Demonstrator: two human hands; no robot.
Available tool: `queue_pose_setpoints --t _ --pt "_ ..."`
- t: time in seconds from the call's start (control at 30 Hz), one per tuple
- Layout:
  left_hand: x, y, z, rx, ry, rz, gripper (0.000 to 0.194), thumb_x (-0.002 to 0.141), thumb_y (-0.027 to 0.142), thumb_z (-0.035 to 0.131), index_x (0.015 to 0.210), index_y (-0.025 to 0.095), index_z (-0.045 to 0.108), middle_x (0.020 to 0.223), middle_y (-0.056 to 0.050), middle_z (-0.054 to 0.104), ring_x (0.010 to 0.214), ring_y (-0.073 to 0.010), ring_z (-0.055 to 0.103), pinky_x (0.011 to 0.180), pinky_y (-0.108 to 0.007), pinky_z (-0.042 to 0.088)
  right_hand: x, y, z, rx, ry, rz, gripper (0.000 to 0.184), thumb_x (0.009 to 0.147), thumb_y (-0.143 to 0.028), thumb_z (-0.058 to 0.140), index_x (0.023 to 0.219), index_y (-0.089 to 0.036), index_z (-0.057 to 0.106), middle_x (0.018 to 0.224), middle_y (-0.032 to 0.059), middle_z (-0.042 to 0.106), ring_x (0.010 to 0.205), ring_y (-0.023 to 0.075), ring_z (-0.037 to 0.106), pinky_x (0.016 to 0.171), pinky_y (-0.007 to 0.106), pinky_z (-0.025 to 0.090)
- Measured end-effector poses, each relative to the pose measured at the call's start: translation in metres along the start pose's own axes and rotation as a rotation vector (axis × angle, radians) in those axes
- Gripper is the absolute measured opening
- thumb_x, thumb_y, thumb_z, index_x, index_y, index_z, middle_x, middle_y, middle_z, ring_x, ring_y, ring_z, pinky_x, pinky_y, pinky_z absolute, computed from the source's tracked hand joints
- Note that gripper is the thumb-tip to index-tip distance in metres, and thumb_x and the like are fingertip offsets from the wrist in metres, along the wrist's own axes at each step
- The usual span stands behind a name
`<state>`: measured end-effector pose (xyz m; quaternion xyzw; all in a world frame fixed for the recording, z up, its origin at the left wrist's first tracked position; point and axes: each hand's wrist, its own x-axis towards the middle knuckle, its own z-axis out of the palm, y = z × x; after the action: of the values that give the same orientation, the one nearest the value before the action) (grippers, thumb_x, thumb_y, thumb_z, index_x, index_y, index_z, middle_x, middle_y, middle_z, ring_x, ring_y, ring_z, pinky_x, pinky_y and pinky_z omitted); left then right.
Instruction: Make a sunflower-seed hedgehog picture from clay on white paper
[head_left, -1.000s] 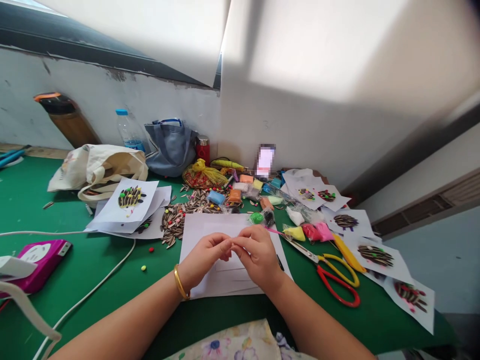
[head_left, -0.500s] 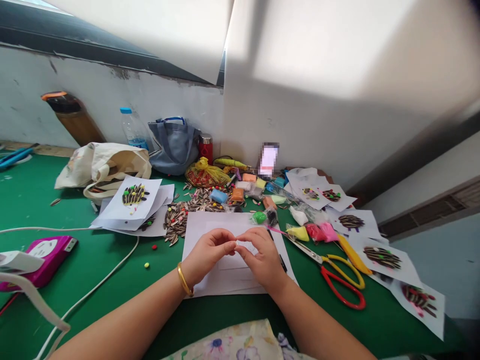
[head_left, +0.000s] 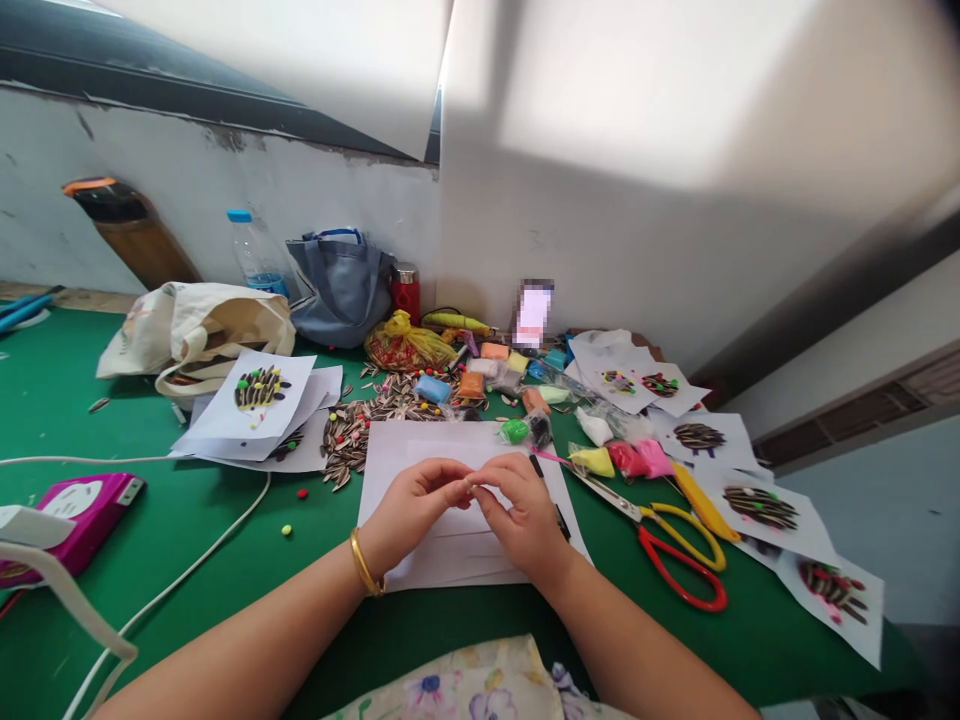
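My left hand (head_left: 411, 508), a gold bangle on its wrist, and my right hand (head_left: 519, 510) meet fingertip to fingertip just above a stack of white paper (head_left: 420, 448) on the green table (head_left: 187, 530). Both hands are closed in a pinch on something too small to make out. A pile of striped sunflower seeds (head_left: 360, 425) lies just beyond the paper to the left. Small bags of coloured clay (head_left: 592, 460) sit to the right of the paper.
Red and yellow scissors (head_left: 679, 550) lie right of my hands. Sheets bearing seed pictures (head_left: 255, 395) are spread left and right. Cloth bags (head_left: 195, 325), a water bottle (head_left: 251, 250) and a red can (head_left: 406, 290) stand along the wall. A pink device (head_left: 82, 505) and white cable (head_left: 187, 575) lie left.
Both hands have stayed pinched together over the paper, shifting only slightly. The view has wobbled a little.
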<state>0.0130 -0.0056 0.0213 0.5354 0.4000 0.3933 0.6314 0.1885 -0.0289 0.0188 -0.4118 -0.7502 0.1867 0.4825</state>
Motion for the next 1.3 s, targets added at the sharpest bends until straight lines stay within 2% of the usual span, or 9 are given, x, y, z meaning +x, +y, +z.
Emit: queue_pose_setpoints --t 0.13,0.33,0.47,0.67,0.8,0.97,1.1,1.3 --pt "-0.0013 0.0024 -0.0017 -0.043 -0.001 -0.052 0.029 0.077 0.041 0.073 0.087 0.014 0.067 0.077 -0.002 0.066 0.071 -0.0130 0.060 0.071 -0.027 0.050 -0.0011 -0.0005 0.0002 -0.032 -0.011 -0.028 0.019 0.088 -0.023 0.064 0.107 -0.025 0.068 0.096 0.0055 0.062 0.093 0.0205 0.056 0.083 0.037 0.048" --pt "-0.0018 0.0020 -0.0005 -0.014 -0.041 -0.051 0.029 0.078 0.042 0.072 0.082 0.014 0.067 0.072 -0.001 0.063 0.069 -0.0123 0.056 0.070 -0.026 0.047 -0.0008 -0.0011 0.0004 0.001 0.013 -0.045 0.009 0.089 -0.021 0.063 0.094 -0.024 0.069 0.087 0.0040 0.062 0.085 0.0188 0.056 0.077 0.036 0.047" --pt "-0.0014 0.0017 -0.0009 -0.051 -0.075 -0.060 0.027 0.078 0.041 0.072 0.084 0.015 0.067 0.076 -0.001 0.064 0.072 -0.0123 0.056 0.071 -0.026 0.046 -0.0004 -0.0008 -0.0001 0.020 0.013 -0.044 0.009 0.091 -0.021 0.060 0.091 -0.024 0.068 0.086 0.0038 0.062 0.083 0.0185 0.056 0.076 0.035 0.046" --pt "-0.0019 -0.0010 -0.0012 -0.173 -0.047 -0.052 0.024 0.076 0.034 0.076 0.086 0.016 0.064 0.080 0.000 0.063 0.075 -0.0114 0.057 0.073 -0.026 0.046 -0.0007 0.0014 -0.0005 0.032 0.019 -0.001 0.013 0.088 -0.026 0.064 0.101 -0.023 0.066 0.091 0.0044 0.063 0.089 0.0205 0.056 0.080 0.037 0.046" --pt "-0.0015 -0.0027 0.0005 -0.247 -0.053 -0.061 0.028 0.073 0.032 0.079 0.089 0.018 0.060 0.084 0.001 0.062 0.077 -0.0117 0.058 0.075 -0.026 0.046 0.0003 0.0009 -0.0003 0.057 0.004 0.008 0.008 0.090 -0.024 0.062 0.095 -0.023 0.068 0.088 0.0042 0.063 0.087 0.0195 0.057 0.079 0.036 0.046" --pt "-0.0012 -0.0037 0.0004 -0.190 -0.097 -0.110 0.028 0.084 0.044 0.065 0.089 0.017 0.061 0.080 -0.002 0.063 0.074 -0.0123 0.056 0.073 -0.026 0.043 0.0006 0.0005 -0.0001 0.059 0.040 0.012 0.008 0.091 -0.025 0.061 0.088 -0.022 0.069 0.085 0.0039 0.062 0.084 0.0188 0.057 0.077 0.035 0.047" --pt "-0.0028 -0.0024 -0.0005 -0.050 -0.130 -0.102 0.030 0.083 0.046 0.065 0.085 0.016 0.061 0.071 0.002 0.054 0.063 -0.0097 0.045 0.061 -0.023 0.037 -0.0003 0.0008 -0.0002 0.042 0.019 0.011 0.011 0.092 -0.025 0.059 0.094 -0.023 0.070 0.086 0.0042 0.062 0.085 0.0190 0.057 0.077 0.035 0.047" --pt "-0.0026 -0.0011 0.0012 -0.082 -0.104 -0.100 0.031 0.084 0.047 0.062 0.081 0.016 0.059 0.066 0.003 0.050 0.062 -0.0099 0.043 0.060 -0.023 0.035 -0.0015 0.0006 0.0006 0.024 0.019 -0.007 0.017 0.089 -0.029 0.065 0.104 -0.024 0.068 0.092 0.0050 0.063 0.089 0.0206 0.056 0.081 0.037 0.048"
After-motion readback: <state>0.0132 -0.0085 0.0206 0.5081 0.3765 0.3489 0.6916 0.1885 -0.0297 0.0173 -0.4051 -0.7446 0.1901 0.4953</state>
